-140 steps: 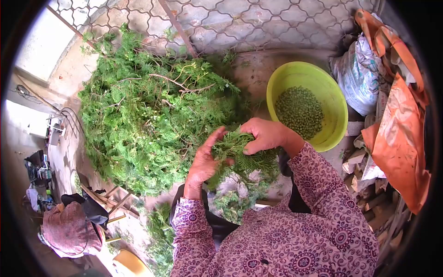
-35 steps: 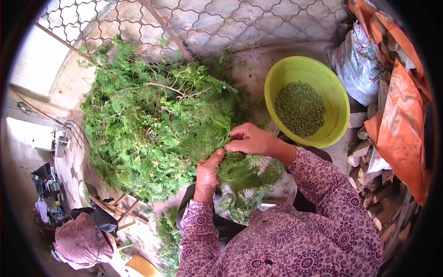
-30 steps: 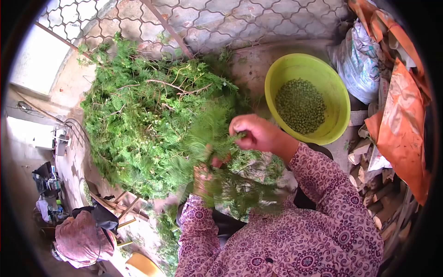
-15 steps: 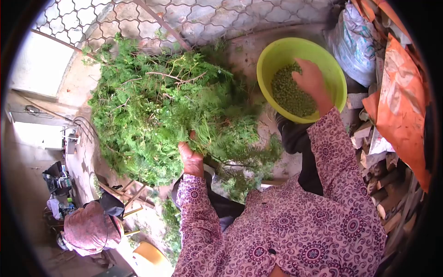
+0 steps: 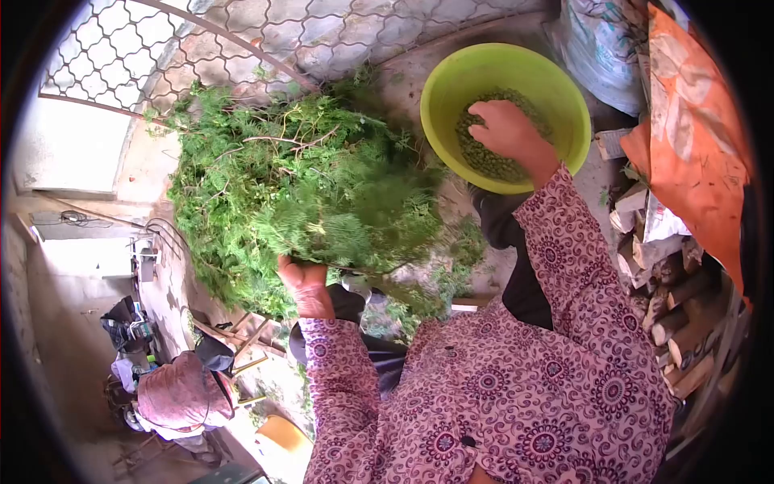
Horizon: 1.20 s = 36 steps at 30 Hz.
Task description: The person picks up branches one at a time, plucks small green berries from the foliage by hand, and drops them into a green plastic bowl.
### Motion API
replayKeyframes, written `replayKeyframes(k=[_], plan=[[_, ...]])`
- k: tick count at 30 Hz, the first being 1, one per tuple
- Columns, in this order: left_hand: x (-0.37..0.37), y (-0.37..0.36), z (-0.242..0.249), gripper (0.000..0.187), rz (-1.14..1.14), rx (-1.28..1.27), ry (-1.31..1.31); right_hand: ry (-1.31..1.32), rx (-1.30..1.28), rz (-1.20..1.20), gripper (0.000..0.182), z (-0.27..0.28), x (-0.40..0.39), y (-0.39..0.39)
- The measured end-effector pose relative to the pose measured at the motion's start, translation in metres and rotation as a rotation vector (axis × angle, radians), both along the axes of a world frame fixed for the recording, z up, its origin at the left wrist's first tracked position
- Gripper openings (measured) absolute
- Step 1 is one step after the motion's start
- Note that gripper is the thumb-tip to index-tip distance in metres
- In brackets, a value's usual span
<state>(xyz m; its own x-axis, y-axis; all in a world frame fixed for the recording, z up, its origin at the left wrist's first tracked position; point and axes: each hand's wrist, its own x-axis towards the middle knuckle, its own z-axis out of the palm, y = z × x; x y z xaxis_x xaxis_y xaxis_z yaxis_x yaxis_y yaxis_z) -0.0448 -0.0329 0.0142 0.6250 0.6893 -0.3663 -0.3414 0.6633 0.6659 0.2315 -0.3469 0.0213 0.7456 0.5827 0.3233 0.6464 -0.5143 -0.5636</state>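
My left hand (image 5: 306, 288) is closed on the stem end of a leafy green branch (image 5: 347, 230), whose feathery sprays spread out above and to the right of it. The branch overlaps a large heap of cut greenery (image 5: 218, 177), so its far end is hard to make out. Inside a lime-green basin (image 5: 445, 85) is my right hand (image 5: 509, 135), just over a layer of small round green cones or berries (image 5: 492, 165). Its fingers are loosely bent and apart, with nothing visible in them.
A wire-mesh panel (image 5: 218, 48) borders the heap at the back. Right of the basin stand a white sack (image 5: 601, 60), an orange sheet (image 5: 697, 153) and stacked firewood (image 5: 685, 331). Another person (image 5: 181, 391) sits at lower left near a yellow container (image 5: 282, 436).
The view has shifted a little. My left hand has moved left and lifted the branch so its sprays show more. My right hand has moved lower in the basin, its fingers nearer the green pieces.
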Motion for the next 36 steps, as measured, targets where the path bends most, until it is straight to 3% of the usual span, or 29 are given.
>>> replayKeyframes(k=[3,8,12,14,17,19,21,22,25,27,29,30,32,33,36], plan=[[-0.009,-0.007,0.031,0.037,0.069,-0.016,-0.016,0.0,-0.008,0.031,0.024,0.001,-0.003,-0.003],[-0.03,0.007,0.032,0.034,0.177,-0.035,-0.041,0.077,-0.04,0.076,0.024,0.001,-0.005,0.005],[-0.041,0.007,0.039,0.035,0.149,-0.01,-0.096,0.118,-0.033,0.247,0.033,-0.008,-0.009,0.019],[-0.034,-0.013,0.058,0.038,0.31,-0.041,-0.027,0.133,-0.039,0.296,0.035,0.0,-0.013,0.023],[-0.035,-0.025,0.072,0.042,0.353,-0.018,-0.027,0.323,-0.084,0.445,0.044,0.014,-0.029,0.027],[-0.04,-0.023,0.069,0.045,0.359,0.041,-0.026,0.582,-0.018,0.586,0.057,0.013,-0.038,0.034],[-0.046,-0.025,0.065,0.046,0.381,0.081,-0.061,0.627,0.003,0.645,0.06,0.014,-0.051,0.042],[-0.051,-0.027,0.063,0.046,0.282,0.164,-0.097,0.677,0.021,0.704,0.064,0.013,-0.056,0.045],[-0.043,-0.034,0.074,0.043,0.286,0.172,-0.033,0.731,-0.024,0.823,0.064,0.009,-0.068,0.057],[-0.043,-0.03,0.078,0.037,0.308,0.147,-0.027,0.721,-0.027,0.836,0.054,0.002,-0.074,0.063],[-0.057,-0.001,0.074,0.038,0.376,0.132,-0.058,0.612,-0.246,0.946,0.046,0.009,-0.074,0.063],[-0.061,0.003,0.081,0.034,0.405,0.236,0.02,0.428,-0.123,0.872,0.041,-0.009,-0.075,0.063],[-0.06,-0.015,0.119,0.032,0.338,0.388,0.013,0.48,-0.113,0.819,0.042,-0.009,-0.07,0.059],[-0.08,0.018,0.115,0.032,0.345,0.423,-0.055,0.528,-0.099,0.783,0.043,-0.01,-0.068,0.059],[-0.125,0.049,0.128,0.034,0.318,0.313,-0.086,0.513,-0.085,0.766,0.043,0.002,-0.063,0.054]])
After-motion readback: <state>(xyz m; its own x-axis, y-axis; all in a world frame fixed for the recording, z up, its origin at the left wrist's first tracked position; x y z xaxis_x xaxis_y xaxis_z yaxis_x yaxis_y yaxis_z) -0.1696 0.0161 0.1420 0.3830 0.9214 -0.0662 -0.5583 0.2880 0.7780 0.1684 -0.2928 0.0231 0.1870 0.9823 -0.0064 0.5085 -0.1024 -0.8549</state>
